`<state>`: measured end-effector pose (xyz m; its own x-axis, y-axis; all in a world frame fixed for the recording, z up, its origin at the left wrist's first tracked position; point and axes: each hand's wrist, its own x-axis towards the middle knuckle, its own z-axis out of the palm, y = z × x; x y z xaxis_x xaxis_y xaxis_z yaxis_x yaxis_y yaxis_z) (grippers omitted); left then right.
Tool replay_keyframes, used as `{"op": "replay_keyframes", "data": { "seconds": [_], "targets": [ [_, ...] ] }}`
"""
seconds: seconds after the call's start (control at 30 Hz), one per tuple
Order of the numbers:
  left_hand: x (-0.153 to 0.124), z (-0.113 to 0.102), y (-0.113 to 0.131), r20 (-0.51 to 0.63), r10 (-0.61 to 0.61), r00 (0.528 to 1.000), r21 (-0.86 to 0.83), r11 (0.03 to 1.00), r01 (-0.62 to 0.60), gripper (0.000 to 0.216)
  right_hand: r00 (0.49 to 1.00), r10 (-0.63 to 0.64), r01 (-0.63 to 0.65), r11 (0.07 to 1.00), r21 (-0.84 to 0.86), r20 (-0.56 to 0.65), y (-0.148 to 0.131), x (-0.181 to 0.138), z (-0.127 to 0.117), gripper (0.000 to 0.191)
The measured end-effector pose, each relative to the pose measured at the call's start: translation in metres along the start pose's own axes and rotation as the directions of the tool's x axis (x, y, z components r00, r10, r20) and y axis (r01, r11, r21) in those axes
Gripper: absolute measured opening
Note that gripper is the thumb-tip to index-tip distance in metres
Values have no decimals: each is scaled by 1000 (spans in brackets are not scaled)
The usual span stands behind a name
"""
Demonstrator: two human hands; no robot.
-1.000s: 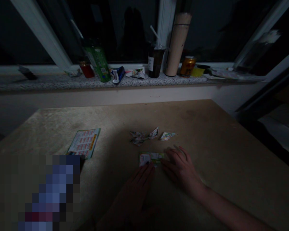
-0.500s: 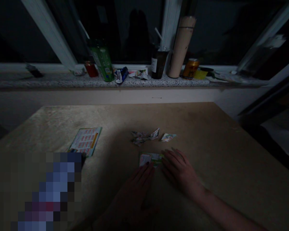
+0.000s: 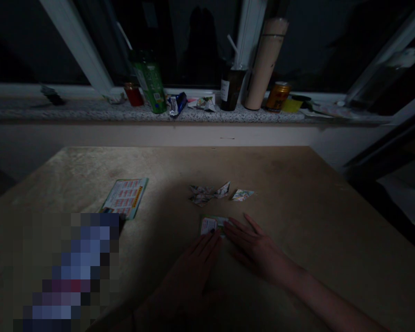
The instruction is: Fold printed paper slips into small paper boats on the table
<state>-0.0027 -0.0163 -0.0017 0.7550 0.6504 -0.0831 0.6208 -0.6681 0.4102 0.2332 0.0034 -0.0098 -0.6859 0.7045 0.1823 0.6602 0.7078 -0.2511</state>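
The scene is dim. A small printed paper lies flat on the tan table just ahead of me. My left hand rests flat with its fingertips on the paper's near edge, fingers stretched out. My right hand lies flat beside it, fingers spread, covering the paper's right part. Just beyond the paper sit folded paper pieces and a smaller folded piece.
A printed leaflet lies at the left of the table, next to a blurred-out patch. The stone windowsill behind holds a green bottle, a red can, a dark cup with a straw, a tall beige tube and a gold can.
My right hand has slid left over the small paper, covering more of it. The left hand has hardly moved. The view has shifted slightly.
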Motion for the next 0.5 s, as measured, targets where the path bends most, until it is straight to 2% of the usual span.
{"op": "replay_keyframes", "data": {
  "seconds": [0.23,0.37,0.5],
  "targets": [
    [2,-10,5,42,-37,998,-8,999,38,73,998,-32,34,999,-41,47,1,-1,-1,52],
    [0,-14,4,4,-12,1000,-22,1000,12,72,998,-34,37,998,-59,48,1,-2,2,53],
    [6,-17,6,-4,-11,1000,43,999,11,68,999,-38,39,997,-70,21,1,-2,2,52]
  ]
}}
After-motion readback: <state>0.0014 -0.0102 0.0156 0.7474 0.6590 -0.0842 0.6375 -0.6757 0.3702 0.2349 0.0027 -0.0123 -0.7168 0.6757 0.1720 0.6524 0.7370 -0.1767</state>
